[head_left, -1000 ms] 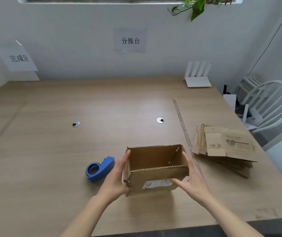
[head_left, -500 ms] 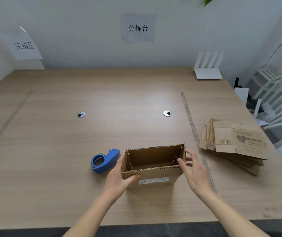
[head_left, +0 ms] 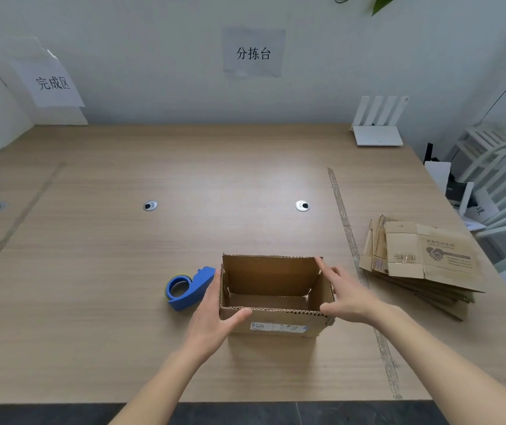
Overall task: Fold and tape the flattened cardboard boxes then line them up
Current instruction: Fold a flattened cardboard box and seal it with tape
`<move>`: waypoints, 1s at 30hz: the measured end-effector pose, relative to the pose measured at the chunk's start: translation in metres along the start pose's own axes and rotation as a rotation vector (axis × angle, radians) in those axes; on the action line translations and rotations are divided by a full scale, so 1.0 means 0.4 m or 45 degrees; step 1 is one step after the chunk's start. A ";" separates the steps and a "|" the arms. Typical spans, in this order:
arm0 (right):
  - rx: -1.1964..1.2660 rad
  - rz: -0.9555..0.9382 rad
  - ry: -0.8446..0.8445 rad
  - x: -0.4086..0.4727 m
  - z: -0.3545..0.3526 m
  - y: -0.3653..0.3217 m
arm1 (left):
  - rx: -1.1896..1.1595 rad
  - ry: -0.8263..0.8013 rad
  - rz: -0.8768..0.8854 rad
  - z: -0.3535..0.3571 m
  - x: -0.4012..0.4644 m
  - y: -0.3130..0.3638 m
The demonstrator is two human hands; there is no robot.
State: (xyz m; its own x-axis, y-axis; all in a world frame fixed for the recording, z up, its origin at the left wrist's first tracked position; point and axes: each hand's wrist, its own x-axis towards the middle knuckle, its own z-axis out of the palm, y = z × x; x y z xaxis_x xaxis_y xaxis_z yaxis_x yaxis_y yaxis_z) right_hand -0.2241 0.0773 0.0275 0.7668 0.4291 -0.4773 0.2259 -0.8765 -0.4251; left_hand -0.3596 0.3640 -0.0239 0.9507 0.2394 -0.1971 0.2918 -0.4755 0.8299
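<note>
An opened-out cardboard box [head_left: 276, 320] stands on the wooden table [head_left: 122, 271] near its front edge, top open, far flap raised. My left hand [head_left: 211, 320] holds its left side, thumb across the front wall. My right hand [head_left: 346, 296] is at the right wall, fingers straight, index finger touching the far flap's corner. A blue tape dispenser [head_left: 187, 286] lies just left of the box. A stack of flattened cardboard boxes [head_left: 420, 262] lies to the right.
A strip of tape [head_left: 353, 250] runs along the table between the box and the stack. A white router [head_left: 377, 130] stands at the back right. White chairs [head_left: 503, 185] sit beyond the right edge. Paper signs hang on the wall.
The box has been set down on the table and its far flap now stands up. My right hand moved from the front wall to the right side, fingers at the far flap.
</note>
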 end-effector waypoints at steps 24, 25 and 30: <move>0.404 -0.124 0.002 -0.016 0.066 0.028 | 0.123 -0.219 -0.118 0.022 0.019 0.005; 0.405 -0.125 0.048 -0.017 0.068 0.029 | 0.166 -0.186 -0.104 0.023 0.018 0.005; 0.304 -0.064 0.391 -0.014 0.091 0.027 | 0.218 0.139 -0.067 0.044 0.021 0.022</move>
State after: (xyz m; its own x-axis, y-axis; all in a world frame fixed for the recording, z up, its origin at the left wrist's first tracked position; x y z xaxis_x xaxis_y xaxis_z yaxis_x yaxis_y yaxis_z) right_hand -0.2478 0.0736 -0.0025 0.9106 0.3532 -0.2146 0.1493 -0.7654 -0.6260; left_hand -0.3470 0.3471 -0.0272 0.9194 0.3535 -0.1726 0.3633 -0.5945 0.7173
